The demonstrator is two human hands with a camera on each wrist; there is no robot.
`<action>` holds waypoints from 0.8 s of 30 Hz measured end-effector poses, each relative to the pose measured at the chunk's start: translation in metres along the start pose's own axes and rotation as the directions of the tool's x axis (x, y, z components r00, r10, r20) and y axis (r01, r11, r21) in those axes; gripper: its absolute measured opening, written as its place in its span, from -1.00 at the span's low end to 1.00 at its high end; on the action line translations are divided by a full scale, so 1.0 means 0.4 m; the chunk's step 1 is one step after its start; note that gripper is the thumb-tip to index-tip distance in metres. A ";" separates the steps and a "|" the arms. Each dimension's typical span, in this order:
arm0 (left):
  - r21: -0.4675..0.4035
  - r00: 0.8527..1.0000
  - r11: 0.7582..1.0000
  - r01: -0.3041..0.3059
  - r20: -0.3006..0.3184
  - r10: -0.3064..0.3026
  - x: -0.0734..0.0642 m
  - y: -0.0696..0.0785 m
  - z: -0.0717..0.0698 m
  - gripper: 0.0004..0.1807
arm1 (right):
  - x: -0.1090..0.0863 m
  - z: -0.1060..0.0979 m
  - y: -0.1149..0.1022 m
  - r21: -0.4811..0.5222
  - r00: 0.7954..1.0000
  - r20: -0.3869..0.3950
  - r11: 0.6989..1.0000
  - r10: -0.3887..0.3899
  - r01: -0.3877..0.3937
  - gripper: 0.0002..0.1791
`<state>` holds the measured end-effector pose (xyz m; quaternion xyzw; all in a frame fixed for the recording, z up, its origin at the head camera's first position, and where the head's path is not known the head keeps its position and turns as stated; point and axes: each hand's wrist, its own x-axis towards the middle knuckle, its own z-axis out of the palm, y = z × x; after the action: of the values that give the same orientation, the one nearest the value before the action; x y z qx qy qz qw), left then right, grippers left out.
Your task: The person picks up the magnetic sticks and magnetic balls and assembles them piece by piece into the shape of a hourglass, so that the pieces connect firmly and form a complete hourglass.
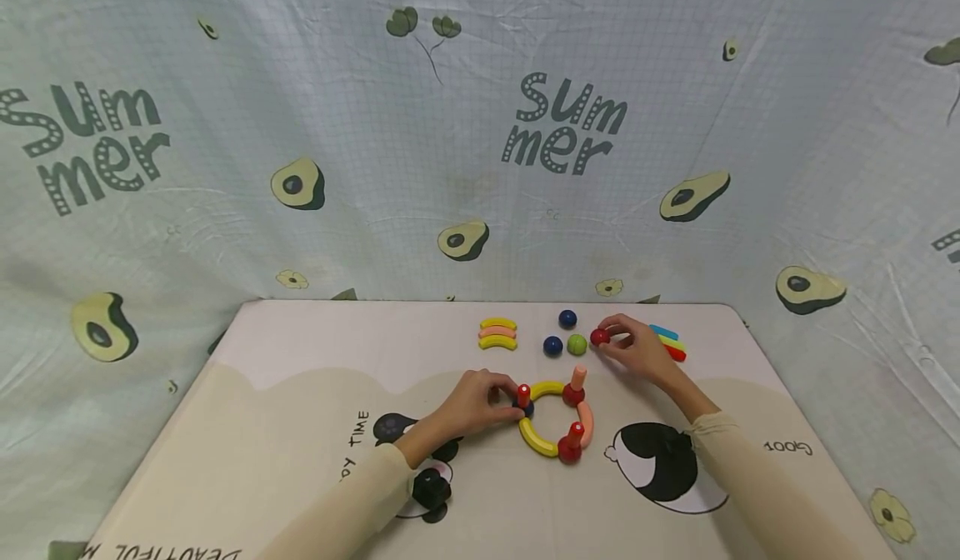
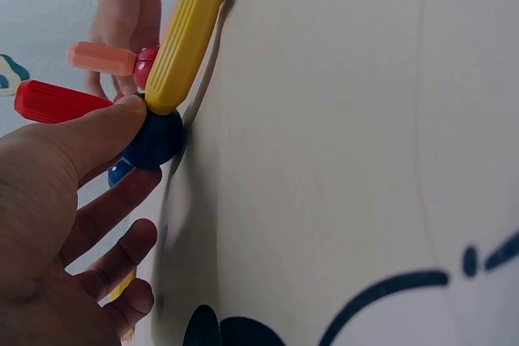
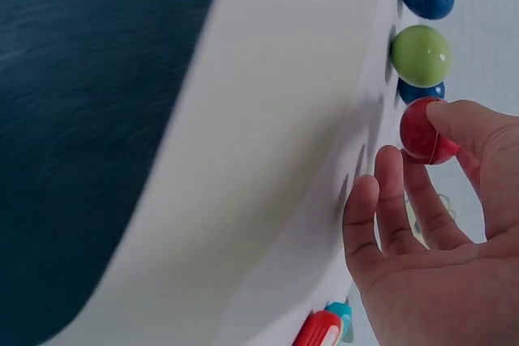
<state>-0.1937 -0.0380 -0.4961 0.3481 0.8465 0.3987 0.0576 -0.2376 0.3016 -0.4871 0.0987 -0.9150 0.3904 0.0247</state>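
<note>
My left hand (image 1: pixel 480 403) pinches a dark blue ball (image 2: pixel 156 139) between thumb and finger, at the left side of a ring of curved sticks and balls. A red stick (image 2: pixel 61 103) stands up from that ball, and a yellow curved stick (image 2: pixel 185 42) joins it. Elsewhere on the ring, two red balls carry upright sticks, one pink (image 1: pixel 579 378) and one red (image 1: pixel 576 434). A pink curved stick (image 1: pixel 587 423) links those two. My right hand (image 1: pixel 633 346) holds a loose red ball (image 3: pixel 425 131) by thumb and fingers, beside a green ball (image 3: pixel 421 56).
Two dark blue balls (image 1: pixel 567 319) sit near the green one at the back of the table (image 1: pixel 300 335). Yellow and pink curved sticks (image 1: pixel 498 332) lie left of them. Straight blue, lime and red sticks (image 1: pixel 675 348) lie behind my right hand. A printed curtain hangs beyond the table.
</note>
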 end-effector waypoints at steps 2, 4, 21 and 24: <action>0.000 1.000 1.000 0.000 -0.002 0.000 0.000 -0.001 0.000 -0.76 | -0.014 -0.008 -0.002 -0.001 1.000 0.004 1.000 -0.006 0.006 -0.64; -0.001 1.000 1.000 -0.001 -0.004 0.001 -0.001 -0.002 0.000 -0.76 | -0.030 -0.014 -0.005 0.002 1.000 0.004 1.000 -0.012 0.012 -0.63; -0.001 1.000 1.000 -0.002 -0.009 0.002 -0.004 -0.005 0.004 -0.76 | -0.196 -0.036 -0.122 0.151 0.989 0.029 0.979 -0.146 0.140 -0.62; -0.001 1.000 1.000 -0.002 -0.007 0.002 -0.002 -0.005 0.001 -0.76 | -0.219 -0.030 -0.142 0.173 0.981 0.038 0.968 -0.192 0.182 -0.63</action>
<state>-0.1940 -0.0392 -0.4981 0.3477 0.8460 0.4005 0.0545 -0.1410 0.2859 -0.4491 0.1967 -0.8656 0.4596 0.0281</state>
